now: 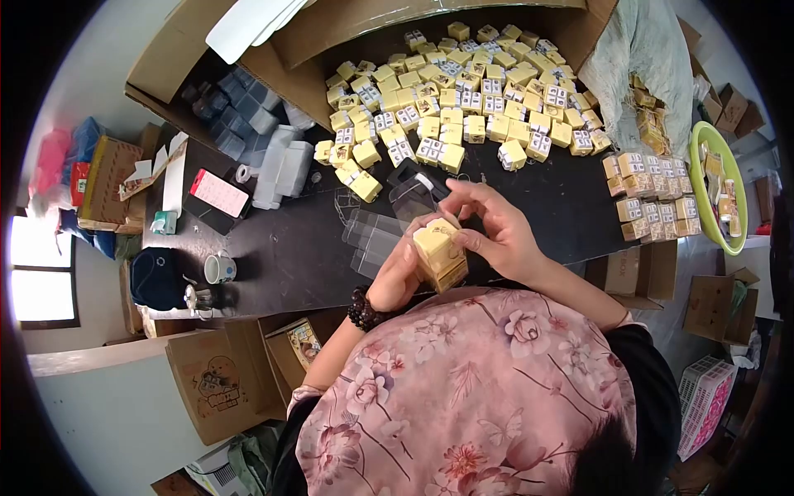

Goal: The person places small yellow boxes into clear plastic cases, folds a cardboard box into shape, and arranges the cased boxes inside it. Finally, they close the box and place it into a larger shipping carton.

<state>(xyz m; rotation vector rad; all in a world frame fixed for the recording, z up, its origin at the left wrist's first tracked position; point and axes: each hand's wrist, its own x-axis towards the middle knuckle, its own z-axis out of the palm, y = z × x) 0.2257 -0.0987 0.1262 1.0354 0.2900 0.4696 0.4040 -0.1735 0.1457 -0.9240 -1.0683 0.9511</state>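
We hold the box [441,252] in front of the torso, above the near edge of the counter [285,269], with its yellow top tilted up toward us. This position probably keeps the upper edges in view.

Left hand [395,277]: we grip the box from its left side, the palm turned in. We judge this to be the steadying hold. Right hand [503,236]: the thumb meets the top right edge; the fingers are spread and not wrapped round the box, which likely leaves them free for fine work. We cannot tell whether the box wears a clear cover.

Flat clear cases [372,236] lie just beyond the left hand, apparently for short reach. A stack [281,169] of more clear plastic lies farther left.

The loose pile [451,99] spreads before the open carton [447,16], which seems to bound it at the back. At right, 2 blocks [649,197] of boxes stand in ordered rows, probably for easy counting, beside the green basin [743,194]. The phone [219,194] lies at left, well apart from both hands.
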